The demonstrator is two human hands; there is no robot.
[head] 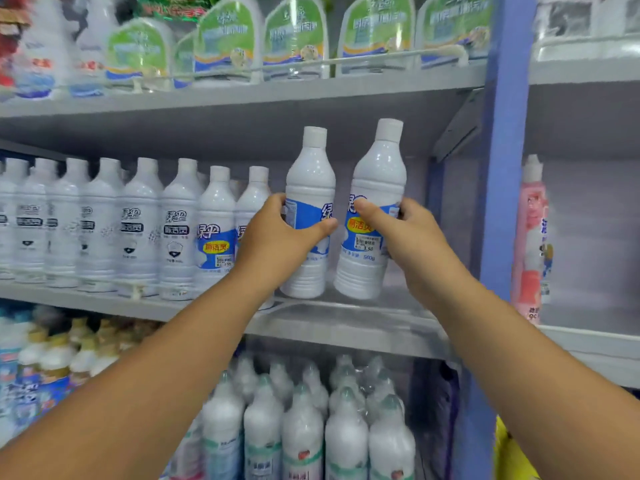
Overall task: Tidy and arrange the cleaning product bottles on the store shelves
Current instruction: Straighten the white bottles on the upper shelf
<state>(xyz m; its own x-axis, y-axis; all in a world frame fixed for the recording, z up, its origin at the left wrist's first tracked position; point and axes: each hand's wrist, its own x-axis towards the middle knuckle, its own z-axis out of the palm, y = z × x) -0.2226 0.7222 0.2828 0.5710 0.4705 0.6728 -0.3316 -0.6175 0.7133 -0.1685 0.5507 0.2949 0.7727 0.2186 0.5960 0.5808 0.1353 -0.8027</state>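
Bottles of white cleaner sit one in each fist: the left hand [277,237] wraps the blue-labelled bottle [309,216], the right hand [408,230] its tilted twin [374,216]. Both hover at the middle shelf [346,323], seemingly to extend the row [138,226] left of the grip.

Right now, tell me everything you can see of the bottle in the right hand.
The right-hand bottle is white, glossy plastic with a white screw cap, a narrow neck, rounded shoulders and a ribbed lower body. Its blue label carries a yellow patch and a price sticker reading 3.50. It tilts slightly, top toward the right, at the right end of the middle shelf, with its base at or just above the shelf. The right hand grips its middle, thumb across the label. It stands close beside the left-hand bottle.
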